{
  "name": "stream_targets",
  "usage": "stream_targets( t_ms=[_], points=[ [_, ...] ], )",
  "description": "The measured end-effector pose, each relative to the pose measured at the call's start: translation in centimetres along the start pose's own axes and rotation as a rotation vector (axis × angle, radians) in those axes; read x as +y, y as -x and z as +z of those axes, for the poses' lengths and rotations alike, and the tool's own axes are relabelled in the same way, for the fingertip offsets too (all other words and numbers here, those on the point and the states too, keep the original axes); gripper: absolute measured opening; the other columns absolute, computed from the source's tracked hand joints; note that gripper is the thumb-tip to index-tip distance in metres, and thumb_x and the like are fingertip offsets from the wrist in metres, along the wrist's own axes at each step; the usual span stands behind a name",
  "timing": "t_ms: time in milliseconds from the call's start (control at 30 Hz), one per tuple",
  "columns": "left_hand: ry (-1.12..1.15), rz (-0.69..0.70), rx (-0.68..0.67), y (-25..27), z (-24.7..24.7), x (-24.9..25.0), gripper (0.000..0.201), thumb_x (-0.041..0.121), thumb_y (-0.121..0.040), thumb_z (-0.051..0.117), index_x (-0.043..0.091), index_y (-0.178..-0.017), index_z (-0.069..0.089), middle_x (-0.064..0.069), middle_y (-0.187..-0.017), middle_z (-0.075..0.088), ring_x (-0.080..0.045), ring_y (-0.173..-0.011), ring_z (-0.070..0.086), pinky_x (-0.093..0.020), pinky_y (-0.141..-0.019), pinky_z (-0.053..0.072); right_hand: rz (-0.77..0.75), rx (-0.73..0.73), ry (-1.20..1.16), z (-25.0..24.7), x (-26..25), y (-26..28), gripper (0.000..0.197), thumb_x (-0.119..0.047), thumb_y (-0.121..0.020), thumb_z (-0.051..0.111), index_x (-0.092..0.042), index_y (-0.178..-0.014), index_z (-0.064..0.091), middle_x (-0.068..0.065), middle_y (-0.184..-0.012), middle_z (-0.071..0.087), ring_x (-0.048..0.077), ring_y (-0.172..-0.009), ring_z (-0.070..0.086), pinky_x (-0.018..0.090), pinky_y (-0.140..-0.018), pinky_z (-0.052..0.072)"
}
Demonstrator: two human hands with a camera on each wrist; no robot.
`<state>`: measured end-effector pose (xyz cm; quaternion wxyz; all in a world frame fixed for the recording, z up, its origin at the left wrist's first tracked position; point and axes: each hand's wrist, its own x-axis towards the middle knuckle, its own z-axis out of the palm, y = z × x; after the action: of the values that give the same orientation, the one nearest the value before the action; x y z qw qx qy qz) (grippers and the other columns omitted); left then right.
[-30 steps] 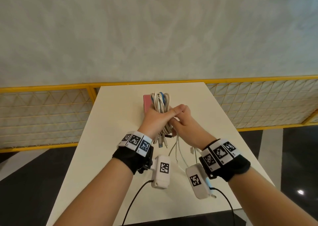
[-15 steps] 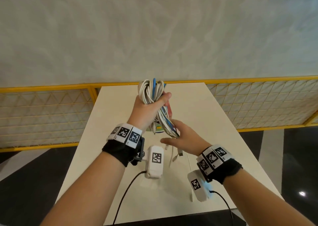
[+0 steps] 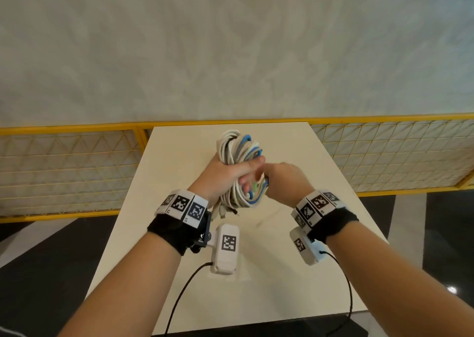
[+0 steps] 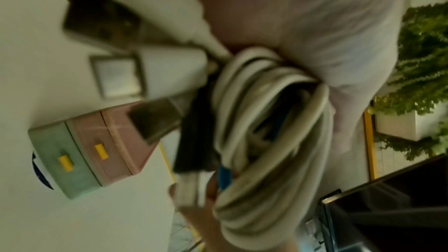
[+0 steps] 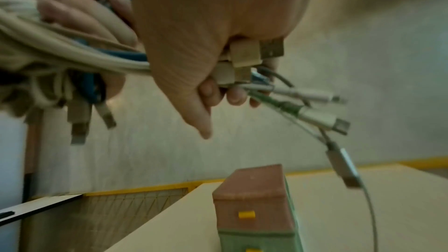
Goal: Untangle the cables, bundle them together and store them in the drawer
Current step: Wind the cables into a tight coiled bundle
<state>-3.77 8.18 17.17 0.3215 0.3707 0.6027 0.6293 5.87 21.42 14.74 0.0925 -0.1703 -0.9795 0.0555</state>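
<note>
Our left hand [image 3: 225, 172] grips the cable bundle [image 3: 237, 152], long axis running twelve to six; our right hand [image 3: 280, 180] pinches its loose ends at three o'clock, above the closed drawers [image 5: 252, 206].

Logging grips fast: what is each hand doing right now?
Left hand: closed around the cable bundle.
Right hand: closed on the cable ends.

Soft, even daylight in the head view — both wrist views dimmer, motion-blurred, edges warped.
</note>
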Motion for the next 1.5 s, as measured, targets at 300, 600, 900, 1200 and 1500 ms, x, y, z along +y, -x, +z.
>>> stream_targets(
  t_ms=[300, 600, 900, 1200, 1500],
  points=[
    [-0.261, -0.124, 0.075, -0.3, 0.9, -2.6, 0.036, 0.029, -0.068, 0.087, 0.021, -0.099, 0.070, 0.005, -0.088, 0.075, -0.008, -0.082, 0.071, -0.026, -0.078, 0.056, -0.036, 0.139, -0.038, -1.8, -0.5, -1.1, 0.058, -0.009, -0.080, 0.059, -0.015, -0.130, 0.030, -0.006, -0.077, 0.059, 0.023, -0.075, 0.062, 0.036, -0.081, 0.040],
    [-0.298, -0.126, 0.169, -0.5, 0.9, -3.4, 0.019, 0.019, -0.072, 0.082, 0.017, -0.088, 0.074, -0.006, -0.081, 0.074, -0.017, -0.076, 0.070, -0.038, -0.076, 0.059, -0.051, -0.049, -0.452, -3.2, 0.0, -1.1, 0.093, -0.002, -0.073, 0.070, -0.027, -0.143, 0.015, -0.006, -0.077, 0.060, 0.005, -0.067, 0.059, 0.016, -0.061, 0.043],
    [-0.180, -0.125, 0.178, -0.3, -0.5, -1.6, 0.011, 0.009, -0.072, 0.081, 0.017, -0.075, 0.074, 0.006, -0.064, 0.069, -0.005, -0.061, 0.064, -0.018, -0.059, 0.049, 0.181, -0.174, -0.824, -2.7, 2.3, 0.6, 0.018, -0.020, -0.096, 0.050, -0.008, -0.087, 0.059, 0.006, -0.078, 0.061, 0.019, -0.068, 0.059, 0.028, -0.066, 0.050],
    [-0.123, -0.085, 0.232, 0.1, 0.9, -2.0, 0.014, 0.025, -0.084, 0.076, 0.015, -0.074, 0.071, 0.005, -0.065, 0.070, -0.003, -0.059, 0.065, -0.013, -0.059, 0.049, 0.390, -0.008, -1.396, -1.2, -1.0, 0.4, 0.028, -0.017, -0.097, 0.027, -0.012, -0.077, 0.046, -0.001, -0.058, 0.033, 0.015, -0.052, 0.035, 0.041, -0.068, 0.039],
    [-0.074, -0.014, 0.310, 0.2, 2.4, -1.1, 0.036, 0.018, -0.071, 0.085, 0.025, -0.101, 0.068, 0.008, -0.084, 0.073, 0.004, -0.073, 0.069, -0.008, -0.059, 0.050, 0.396, -0.038, -1.595, -1.4, -3.1, 0.1, 0.042, -0.023, -0.097, 0.024, -0.015, -0.113, 0.062, 0.009, -0.106, 0.067, 0.011, -0.081, 0.063, 0.029, -0.074, 0.048]
  ],
)
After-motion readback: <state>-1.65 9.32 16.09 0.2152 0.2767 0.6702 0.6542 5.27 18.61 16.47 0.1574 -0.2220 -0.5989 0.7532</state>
